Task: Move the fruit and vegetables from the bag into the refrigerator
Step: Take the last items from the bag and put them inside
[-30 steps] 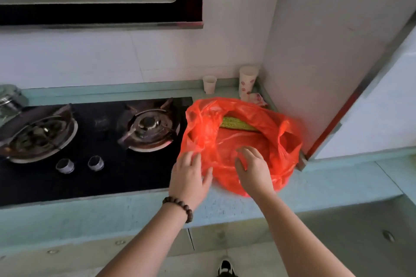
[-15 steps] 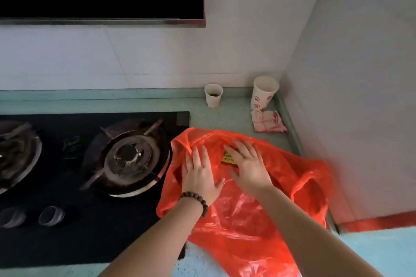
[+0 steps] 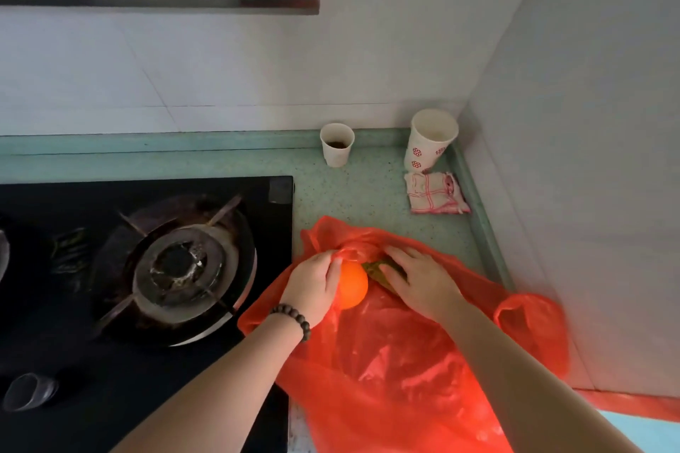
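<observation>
Far to the left of the left hand (image 3: 312,287) sits a black gas stove (image 3: 147,268) with a round burner (image 3: 180,268) and a shiny knob (image 3: 29,392) near the front edge. The left hand wears a dark bead bracelet (image 3: 292,316) on its wrist. Its fingers curl around an orange (image 3: 352,285), a round bright fruit, at the mouth of the red plastic bag (image 3: 386,360). The bag lies crumpled on the green speckled surface (image 3: 368,188), under both hands, and one edge hangs over the stove.

Just right of the orange, the right hand (image 3: 419,281) reaches into the bag mouth. Its fingers curl over a green vegetable (image 3: 379,268). Most of that vegetable is hidden, so its kind cannot be told.

Behind the hands, by the wall, stands a small paper cup (image 3: 336,145) with something dark inside. Further right stands a taller paper cup (image 3: 428,140) with red round patterns but no words to read. In front of it lies a folded cloth (image 3: 434,193), white with red lines.
</observation>
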`<state>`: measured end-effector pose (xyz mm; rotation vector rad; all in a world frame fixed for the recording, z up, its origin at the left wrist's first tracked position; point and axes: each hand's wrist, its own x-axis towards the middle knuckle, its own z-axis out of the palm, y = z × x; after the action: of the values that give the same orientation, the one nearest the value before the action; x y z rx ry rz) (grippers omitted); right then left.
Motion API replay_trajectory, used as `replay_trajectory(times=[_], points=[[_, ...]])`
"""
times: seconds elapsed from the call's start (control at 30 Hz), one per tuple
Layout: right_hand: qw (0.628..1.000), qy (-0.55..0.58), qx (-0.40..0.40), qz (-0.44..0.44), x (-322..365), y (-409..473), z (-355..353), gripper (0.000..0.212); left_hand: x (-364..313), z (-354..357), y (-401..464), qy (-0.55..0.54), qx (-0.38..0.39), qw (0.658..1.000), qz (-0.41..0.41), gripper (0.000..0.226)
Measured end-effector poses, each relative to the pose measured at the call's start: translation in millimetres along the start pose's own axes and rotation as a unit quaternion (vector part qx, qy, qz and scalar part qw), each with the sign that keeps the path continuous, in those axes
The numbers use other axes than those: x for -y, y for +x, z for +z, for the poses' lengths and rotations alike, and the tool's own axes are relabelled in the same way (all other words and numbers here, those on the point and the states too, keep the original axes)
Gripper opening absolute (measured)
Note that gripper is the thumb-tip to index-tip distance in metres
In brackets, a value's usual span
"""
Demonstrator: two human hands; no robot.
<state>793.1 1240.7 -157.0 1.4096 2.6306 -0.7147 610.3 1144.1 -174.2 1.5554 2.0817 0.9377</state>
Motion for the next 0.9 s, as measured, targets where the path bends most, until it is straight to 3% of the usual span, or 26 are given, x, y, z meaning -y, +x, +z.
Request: replay_trajectory(times=[0.13,0.33,0.47,0.57,0.7,0.77,0.9], points=[[0.998,0.057,-0.022,0.011,-8.1,7.3,3.4,0.038,8.7,-2.7,5.0,0.023,0.007,1.000,-0.009,0.021],[0.998,0.065,-0.009,0.014,-12.4,25.7,-11.1,0.036,-6.1,-12.1,9.7,0.041,0.004,0.999,-0.007,0.036],[0.980,0.106,-0.166,-0.032,-2.3,11.1,-19.1,0.022,-39.4,-21.9,-5.5,0.118,-0.097,0.980,0.127,0.040],[0.964,0.135,-0.202,-0.108,7.1,-7.1,-13.3,0.022,-46.3,-10.6,-19.4,0.162,0.010,0.962,0.218,0.052],[0.979,0.095,-0.146,-0.107,2.2,-18.4,6.1,0.033,-28.0,2.5,-10.3,0.252,0.147,0.950,0.114,0.098],[0.989,0.059,-0.102,-0.091,-4.5,-19.5,9.2,0.046,-19.4,1.4,-1.1,0.226,0.170,0.957,0.072,0.111],[0.998,-0.012,-0.013,-0.053,-8.9,-15.5,6.1,0.075,-3.8,-4.6,15.9,0.152,0.225,0.960,0.075,0.124]])
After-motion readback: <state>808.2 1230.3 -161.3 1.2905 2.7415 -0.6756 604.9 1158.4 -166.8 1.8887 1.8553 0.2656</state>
